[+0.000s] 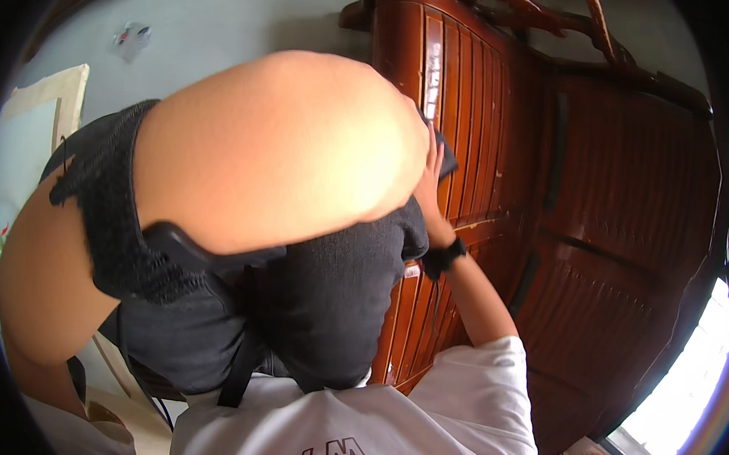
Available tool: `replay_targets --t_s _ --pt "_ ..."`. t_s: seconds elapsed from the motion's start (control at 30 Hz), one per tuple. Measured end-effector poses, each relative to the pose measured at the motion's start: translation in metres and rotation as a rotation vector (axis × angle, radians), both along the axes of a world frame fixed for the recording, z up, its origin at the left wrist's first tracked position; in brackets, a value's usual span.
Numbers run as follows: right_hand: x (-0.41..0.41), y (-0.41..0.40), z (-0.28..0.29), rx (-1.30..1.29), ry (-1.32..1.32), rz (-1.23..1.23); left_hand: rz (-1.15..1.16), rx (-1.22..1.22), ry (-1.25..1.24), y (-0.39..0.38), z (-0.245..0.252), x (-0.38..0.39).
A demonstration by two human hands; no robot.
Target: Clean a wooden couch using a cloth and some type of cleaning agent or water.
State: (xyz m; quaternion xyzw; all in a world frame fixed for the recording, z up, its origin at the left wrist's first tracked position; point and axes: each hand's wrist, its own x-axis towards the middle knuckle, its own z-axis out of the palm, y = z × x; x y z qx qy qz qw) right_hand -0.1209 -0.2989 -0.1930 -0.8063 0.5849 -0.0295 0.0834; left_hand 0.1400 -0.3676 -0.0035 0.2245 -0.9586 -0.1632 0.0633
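My left hand (276, 150) is very close to the camera and fills the middle of the view. A black strap (112, 210) with a rough fastening surface circles its wrist, and a smooth black piece (181, 244) sits at the strap's edge. The left fingers cannot be made out. At the right edge of this large shape is my right hand (430, 178), its fingers stretched upward and partly hidden. A black band (445, 258) with a hanging cord is around the right wrist. Dark fabric (448, 158) shows just beyond the right fingers. What they touch is unclear.
Dark trousers (331, 287) cover my legs below the hands. A reddish-brown slatted wooden bench (473, 122) stands to the right, with a dark panelled wooden part (611, 177) beside it. A pale frame (71, 105) is at left. A small clear plastic packet (131, 40) lies on the grey floor.
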Motion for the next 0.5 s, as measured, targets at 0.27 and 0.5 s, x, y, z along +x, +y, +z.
replay_targets --t_s 0.27,0.5 --pt "-0.005 -0.095 -0.002 -0.236 -0.295 -0.045 0.250 0.221 -0.366 -0.034 0.019 -0.018" --pt "-0.005 -0.037 0.000 -0.185 -0.129 -0.098 0.405 0.153 -0.398 -0.058 0.008 -0.002"
